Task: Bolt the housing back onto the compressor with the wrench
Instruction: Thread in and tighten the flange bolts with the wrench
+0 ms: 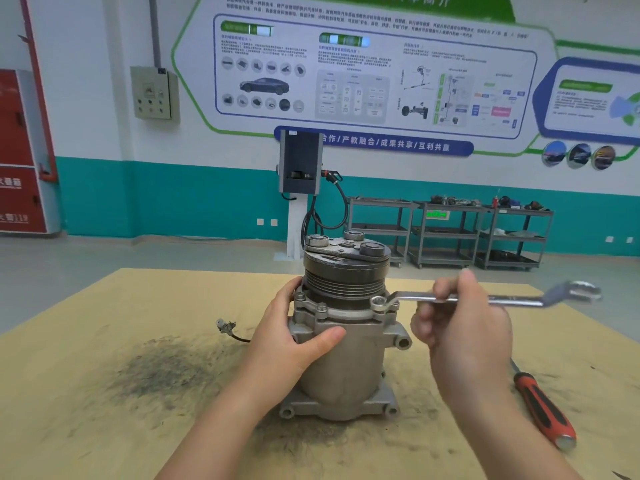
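Pinching wrench [485, 299] mid-shaft with right hand [464, 327], shaft lying level, ring seating on right bolt [380, 303]; left hand [294, 337] gripping compressor [346, 358].

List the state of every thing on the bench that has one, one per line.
compressor: upright on the bench, pulley end up.
wrench: roughly level, ring end seated over a flange bolt at the compressor's right.
left hand: grips the compressor body.
right hand: pinches the wrench shaft.
screwdriver: lying flat at the right, untouched.
connector lead: loose on the bench, unplugged.
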